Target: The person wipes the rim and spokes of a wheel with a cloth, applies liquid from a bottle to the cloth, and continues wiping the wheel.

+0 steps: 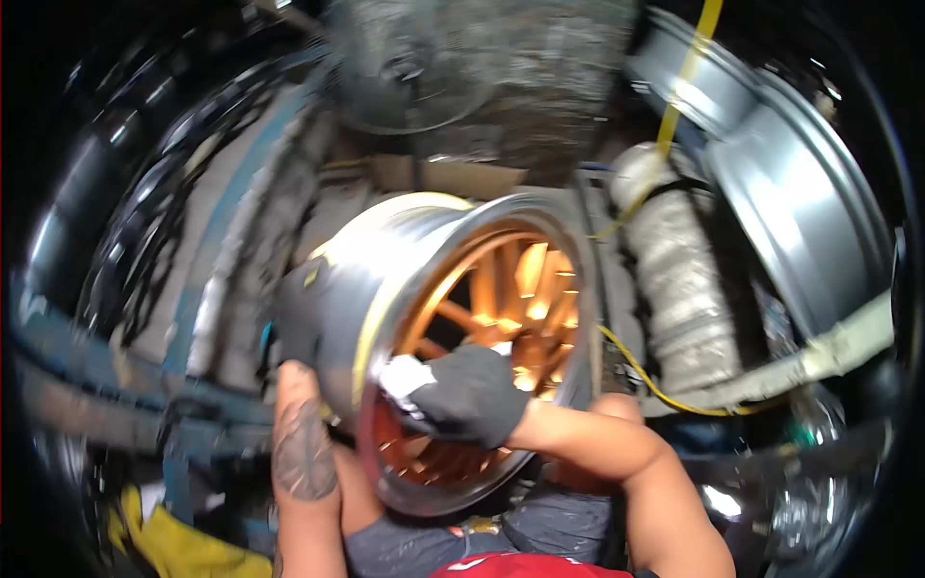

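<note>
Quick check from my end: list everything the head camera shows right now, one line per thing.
wheel rim: one, polished silver barrel with copper-orange spokes, centre, held on edge
second rim: one, silver, upper right, blurred
yellow cord: one, yellow, runs from the top right down past the held rim
wrapped post: one, grey-white, right of the held rim
dark wheels: number unclear, black, stacked far left
yellow cloth: one, yellow, bottom left
left hand: dark glove, on the rim's outer barrel, tattooed forearm below
right hand: black glove, pressing a white pad on the rim's lip
</note>
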Tool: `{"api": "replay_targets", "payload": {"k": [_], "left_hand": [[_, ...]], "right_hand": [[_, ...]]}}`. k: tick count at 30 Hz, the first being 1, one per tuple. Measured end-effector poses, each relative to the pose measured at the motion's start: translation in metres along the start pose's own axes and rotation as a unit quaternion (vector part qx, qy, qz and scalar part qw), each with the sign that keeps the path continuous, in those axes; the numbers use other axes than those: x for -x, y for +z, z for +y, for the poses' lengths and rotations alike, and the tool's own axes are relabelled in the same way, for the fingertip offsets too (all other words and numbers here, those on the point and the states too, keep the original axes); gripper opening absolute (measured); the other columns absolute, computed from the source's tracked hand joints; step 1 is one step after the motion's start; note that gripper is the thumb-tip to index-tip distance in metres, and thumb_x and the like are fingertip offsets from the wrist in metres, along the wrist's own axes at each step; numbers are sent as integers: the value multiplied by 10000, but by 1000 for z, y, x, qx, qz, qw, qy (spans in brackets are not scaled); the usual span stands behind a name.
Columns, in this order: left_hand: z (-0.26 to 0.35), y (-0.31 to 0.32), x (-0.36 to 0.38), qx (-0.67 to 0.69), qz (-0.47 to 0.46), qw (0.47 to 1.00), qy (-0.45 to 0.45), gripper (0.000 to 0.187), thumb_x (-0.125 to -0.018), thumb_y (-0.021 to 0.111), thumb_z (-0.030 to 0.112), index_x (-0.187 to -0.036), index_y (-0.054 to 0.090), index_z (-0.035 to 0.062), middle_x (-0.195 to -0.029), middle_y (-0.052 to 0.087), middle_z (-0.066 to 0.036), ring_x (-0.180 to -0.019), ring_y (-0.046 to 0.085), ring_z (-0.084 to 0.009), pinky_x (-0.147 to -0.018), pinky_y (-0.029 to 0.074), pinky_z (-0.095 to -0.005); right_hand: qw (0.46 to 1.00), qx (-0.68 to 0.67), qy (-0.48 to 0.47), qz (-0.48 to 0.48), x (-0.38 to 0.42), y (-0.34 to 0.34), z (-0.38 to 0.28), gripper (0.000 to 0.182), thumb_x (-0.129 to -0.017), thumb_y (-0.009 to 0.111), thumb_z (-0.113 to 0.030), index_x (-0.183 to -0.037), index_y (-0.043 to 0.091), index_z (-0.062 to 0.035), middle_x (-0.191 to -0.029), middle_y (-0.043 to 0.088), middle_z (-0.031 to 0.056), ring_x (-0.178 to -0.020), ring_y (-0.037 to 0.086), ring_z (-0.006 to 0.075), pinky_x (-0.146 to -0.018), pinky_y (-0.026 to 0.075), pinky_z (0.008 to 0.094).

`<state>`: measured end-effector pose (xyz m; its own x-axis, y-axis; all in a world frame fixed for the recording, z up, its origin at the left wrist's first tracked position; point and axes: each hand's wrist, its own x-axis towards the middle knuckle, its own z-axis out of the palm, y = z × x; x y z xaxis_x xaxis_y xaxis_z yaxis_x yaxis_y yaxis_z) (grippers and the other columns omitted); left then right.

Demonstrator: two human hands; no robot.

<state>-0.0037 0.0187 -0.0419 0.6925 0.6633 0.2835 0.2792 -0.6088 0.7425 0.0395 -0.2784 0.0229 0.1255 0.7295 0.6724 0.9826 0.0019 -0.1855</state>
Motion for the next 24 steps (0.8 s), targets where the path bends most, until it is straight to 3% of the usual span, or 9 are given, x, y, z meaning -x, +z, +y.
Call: {"api": "replay_targets", "payload": {"k": [2, 4, 6, 8, 9, 12, 17, 21, 24], "left_hand": [[19, -3, 4, -8, 19, 1000, 21, 391, -962, 596, 363, -1029, 703, -7, -957, 672, -268, -895, 655, -437, -783, 504, -441], [26, -2, 4, -3, 12, 1000, -6, 380, -966, 579, 356, -1010, 704, 0, -918, 668, -266, -847, 653, -435, -755, 504, -435], [22, 1, 1, 24, 17, 999, 25, 387, -969, 576, 358, -1003, 700, -8, -909, 663, -268, -831, 647, -437, -742, 500, -436], [15, 5, 0, 40, 39, 998, 26, 390, -972, 574, 359, -999, 696, -11, -902, 661, -269, -820, 640, -441, -736, 498, -435], [11, 8, -1, 44, 46, 998, 28, 392, -974, 573, 359, -998, 694, -13, -898, 660, -269, -815, 637, -443, -733, 497, -435], [27, -2, 0, -5, 2, 1000, 1, 391, -976, 578, 358, -1007, 696, -14, -898, 675, -258, -806, 651, -421, -732, 500, -420], [14, 5, -1, 35, 31, 999, 14, 406, -972, 592, 360, -1028, 688, -30, -884, 683, -251, -760, 663, -343, -723, 497, -401], [24, 1, 2, 31, 10, 999, -13, 396, -969, 604, 345, -1023, 684, -39, -867, 675, -254, -743, 656, -283, -725, 494, -387], [17, 3, -3, 15, 5, 1000, -23, 392, -969, 604, 342, -1018, 690, -36, -864, 683, -244, -741, 652, -264, -729, 494, -377]], "right_hand": [[1000, 18, 3, 13, -6, -12, 25, 268, -839, 680, -295, -654, 645, -105, -558, 572, 114, -500, 599, 292, -492, 475, 446], [989, 55, 132, 26, -22, -27, 45, 280, -841, 675, -285, -631, 644, -103, -548, 564, 113, -494, 585, 294, -502, 464, 447], [989, 133, 55, 31, -9, -10, 34, 300, -757, 774, -332, -625, 611, -118, -542, 525, 108, -488, 571, 279, -446, 414, 428], [997, 41, -24, -60, -3, -5, -1, 273, -743, 770, -307, -629, 606, -121, -542, 526, 132, -473, 546, 293, -435, 400, 432], [999, 22, -29, -31, -4, -6, 8, 269, -736, 772, -314, -633, 612, -124, -554, 530, 133, -479, 550, 296, -434, 399, 438], [993, 59, 86, 49, -14, -15, 46, 241, -727, 768, -296, -643, 617, -128, -582, 525, 104, -499, 561, 279, -436, 394, 430], [999, 34, -21, -2, -4, -2, -4, 255, -781, 746, -303, -693, 622, -99, -561, 492, 79, -465, 536, 287, -460, 420, 403], [988, 98, 113, 48, -21, -17, 60, 273, -792, 745, -327, -691, 634, -98, -540, 492, 85, -475, 556, 283, -459, 427, 408], [995, 76, 48, 43, -12, -12, 27, 206, -790, 725, -275, -715, 659, -95, -563, 513, 90, -489, 559, 290, -460, 419, 438]]}}
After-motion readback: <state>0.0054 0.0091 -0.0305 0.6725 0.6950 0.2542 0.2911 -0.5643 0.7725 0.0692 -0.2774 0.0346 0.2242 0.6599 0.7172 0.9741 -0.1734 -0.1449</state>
